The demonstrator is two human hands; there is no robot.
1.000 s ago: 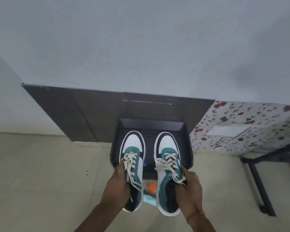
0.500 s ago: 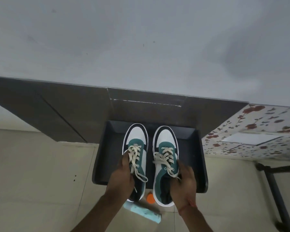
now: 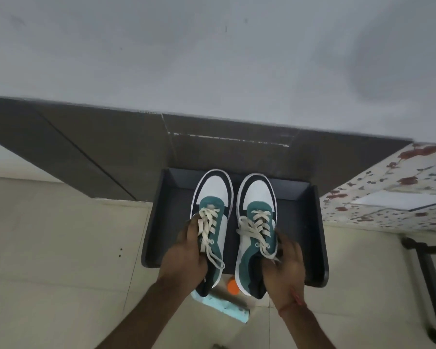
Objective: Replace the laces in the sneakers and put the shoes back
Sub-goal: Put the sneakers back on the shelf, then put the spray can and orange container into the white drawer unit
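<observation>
Head view, looking down. The left hand (image 3: 184,258) grasps the left sneaker (image 3: 212,222) from its outer side, fingers curled over the collar at the laces; the right hand (image 3: 283,267) grasps the right sneaker (image 3: 256,230) likewise from its outer side, fingers at the opening. Each grip is closed on its own shoe, and neither hand is nearer the other's.

Both sneakers lie over the dark tray (image 3: 305,222), which sits on the floor against the dark skirting (image 3: 111,152). Whether the soles already touch the tray floor cannot be told.

The governing relation: each shoe's long axis runs from 6 o'clock (heel, at the hand) to 12 o'clock (toe, toward the wall). The toes sit just short of the tray's far wall; the heels overhang its near rim at 6 o'clock. The shoes are parallel and close together, with a narrow gap between them. The cream laces (image 3: 254,230) are threaded on both, with loose ends trailing toward the heels.

Judged from this, relacing looks done and the putting-back is nearly complete; the remaining move would be a short push toward 12 o'clock and a lowering, then release.

At 6 o'clock of the tray, on the floor, lie an orange cap (image 3: 232,286) and a pale blue strip (image 3: 224,307), partly beneath the heels.
</observation>
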